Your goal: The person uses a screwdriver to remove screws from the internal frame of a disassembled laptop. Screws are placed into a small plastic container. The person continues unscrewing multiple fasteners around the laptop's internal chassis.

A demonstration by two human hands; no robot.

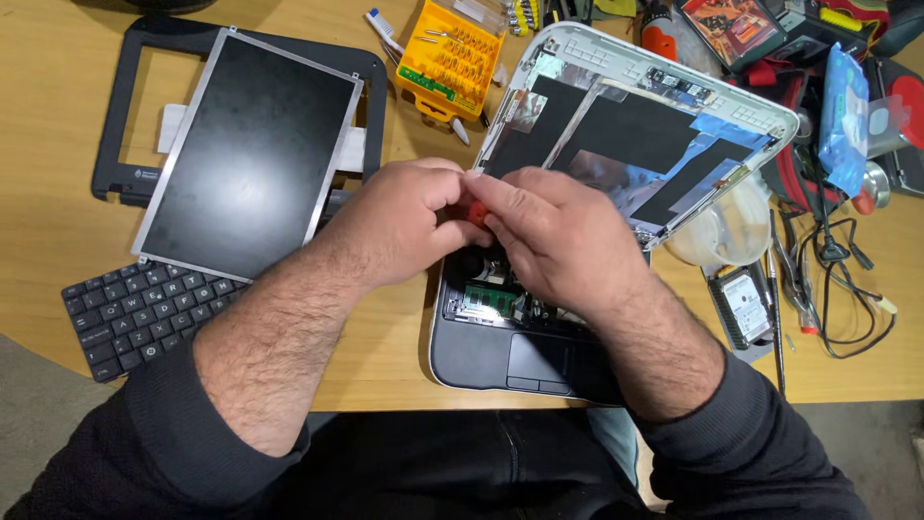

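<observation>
- Both your left hand [404,226] and right hand [553,241] are closing together, pinching one small red tool [475,211].
- One opened laptop [539,318] is lying beneath them.

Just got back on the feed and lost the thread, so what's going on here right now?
A person is working over an opened small laptop on a wooden table. The left hand and right hand meet above its exposed board, pinching a small red item, mostly hidden. The laptop's lid shell stands open, screen removed. A loose screen panel, bezel frame and detached keyboard lie left; a yellow bit set sits behind.
</observation>
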